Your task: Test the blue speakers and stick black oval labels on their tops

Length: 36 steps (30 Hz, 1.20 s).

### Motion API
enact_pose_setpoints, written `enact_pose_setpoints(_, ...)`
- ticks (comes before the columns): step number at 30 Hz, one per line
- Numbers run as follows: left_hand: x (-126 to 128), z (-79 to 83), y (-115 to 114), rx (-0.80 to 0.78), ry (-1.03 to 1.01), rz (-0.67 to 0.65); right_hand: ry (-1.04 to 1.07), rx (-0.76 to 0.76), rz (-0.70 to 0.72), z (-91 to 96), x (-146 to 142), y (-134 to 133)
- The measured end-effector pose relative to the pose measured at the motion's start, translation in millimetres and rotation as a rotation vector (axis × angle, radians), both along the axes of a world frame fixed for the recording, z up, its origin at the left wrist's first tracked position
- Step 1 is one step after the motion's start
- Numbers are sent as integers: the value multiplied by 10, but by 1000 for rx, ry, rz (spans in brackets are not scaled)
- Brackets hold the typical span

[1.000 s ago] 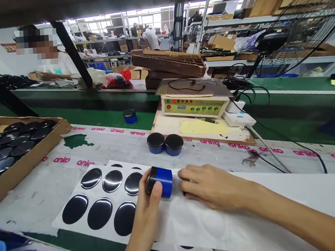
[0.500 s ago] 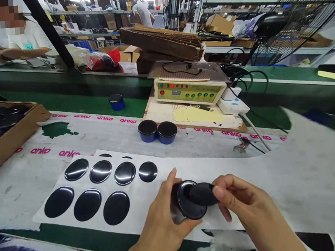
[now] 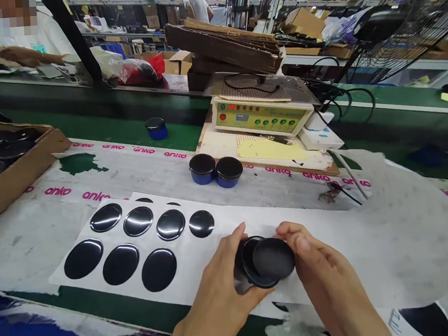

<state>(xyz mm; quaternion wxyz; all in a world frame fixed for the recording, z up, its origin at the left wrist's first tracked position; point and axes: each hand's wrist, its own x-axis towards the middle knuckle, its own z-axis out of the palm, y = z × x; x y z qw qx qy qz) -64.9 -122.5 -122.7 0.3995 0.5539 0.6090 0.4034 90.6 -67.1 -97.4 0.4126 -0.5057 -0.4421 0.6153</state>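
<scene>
My left hand [image 3: 220, 278] is wrapped round a black round housing [image 3: 247, 261], its rimmed face tilted up toward me. A thin black round sticker [image 3: 274, 258] is pinched at its right edge by my right hand [image 3: 318, 263]. It overlaps the right part of the housing's face; whether the two touch all over I cannot tell. Left of my hands lies a white backing sheet [image 3: 188, 265] bearing several glossy black round stickers [image 3: 159, 270].
Two blue-and-black round units [image 3: 229, 171] stand beyond my hands, with another [image 3: 156, 128] on the green bench. A cardboard box [image 3: 20, 172] of similar dark parts is at left. Behind is a control box [image 3: 261, 117] with buttons. At right, a loose white sheet [image 3: 413, 242] curls up.
The sticker in my right hand has turned flatter toward the camera and shifted slightly right. My left hand keeps its hold on the housing. The loose sheet at right has dropped.
</scene>
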Motion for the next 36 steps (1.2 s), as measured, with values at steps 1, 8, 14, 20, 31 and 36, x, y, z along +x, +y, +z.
enact_pose_setpoints(1,-6,-6,0,7,8,-9,-15,14,-4,-9,8,0)
enact_pose_setpoints(8,0,-14,13,32,31,-2,-9,12,2,-139,-76,-28)
enact_pose_setpoints(14,8,16,8,9,31,3,-120,135,1,-161,-111,-33)
enact_pose_setpoints(20,14,-9,15,34,24,23,-349,359,-80,-108,-136,-53)
enact_pose_setpoints(31,46,0,3,4,-14,65,-547,608,-110,-173,-154,-103)
enact_pose_setpoints(36,39,15,-9,-51,-57,73,-592,685,-97,-158,-170,-95)
